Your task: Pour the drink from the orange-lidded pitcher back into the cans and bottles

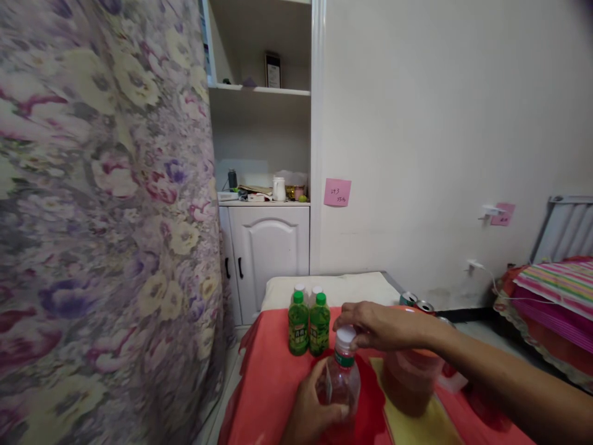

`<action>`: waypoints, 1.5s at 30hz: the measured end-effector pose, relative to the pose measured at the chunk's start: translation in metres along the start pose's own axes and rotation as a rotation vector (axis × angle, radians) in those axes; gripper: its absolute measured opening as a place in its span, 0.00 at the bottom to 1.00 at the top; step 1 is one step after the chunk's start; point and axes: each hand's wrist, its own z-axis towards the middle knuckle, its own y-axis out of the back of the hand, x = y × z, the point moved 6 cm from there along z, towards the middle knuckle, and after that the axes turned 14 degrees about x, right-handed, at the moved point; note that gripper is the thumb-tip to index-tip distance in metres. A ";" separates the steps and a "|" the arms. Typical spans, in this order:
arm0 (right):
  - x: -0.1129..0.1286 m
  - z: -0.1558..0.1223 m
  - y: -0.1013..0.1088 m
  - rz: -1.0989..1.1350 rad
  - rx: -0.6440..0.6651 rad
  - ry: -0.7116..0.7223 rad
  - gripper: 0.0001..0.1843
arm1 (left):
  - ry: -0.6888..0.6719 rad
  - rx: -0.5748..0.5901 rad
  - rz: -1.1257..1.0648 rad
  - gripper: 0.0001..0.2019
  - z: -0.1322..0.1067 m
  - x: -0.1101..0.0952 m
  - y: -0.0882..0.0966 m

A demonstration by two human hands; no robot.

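Observation:
A clear plastic bottle (345, 380) with a green neck band stands upright over a red plate (374, 395). My left hand (311, 402) is wrapped round the bottle's body from the left. The fingers of my right hand (370, 324) grip its white cap (345, 337) from above and the right. Just behind the bottle, two green-capped green bottles, a left one (298, 327) and a right one (319, 327), stand side by side. White-capped bottles (300, 288) show partly behind them. Under my right forearm, partly hidden, is a large pitcher (412, 380) with an orange rim, on a yellow mat (393, 408).
The table carries a red cloth (264, 371) and a cream cloth (333, 284) at the back. Open cans (408, 299) stand at the back right. A floral curtain (106, 216) hangs at the left, beside a white cabinet (271, 247). A bed (556, 290) is at the far right.

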 end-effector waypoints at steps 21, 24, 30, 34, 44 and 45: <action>0.028 -0.012 0.035 0.088 0.052 0.297 0.19 | -0.014 0.202 -0.039 0.41 -0.005 -0.010 -0.008; 0.017 -0.015 0.032 0.111 0.036 0.218 0.18 | -0.016 0.180 -0.057 0.42 -0.003 -0.007 -0.007; 0.005 -0.014 0.014 0.145 0.078 0.146 0.23 | 0.000 0.141 -0.056 0.41 -0.001 -0.003 -0.003; 0.010 -0.010 0.012 0.116 0.090 0.156 0.21 | -0.015 0.146 -0.055 0.42 -0.001 -0.003 -0.003; 0.017 -0.004 0.012 0.032 0.109 0.167 0.14 | -0.014 0.109 -0.031 0.41 -0.001 -0.001 0.002; 0.016 -0.004 0.011 0.028 0.116 0.158 0.14 | -0.016 0.106 -0.032 0.41 -0.001 -0.001 0.002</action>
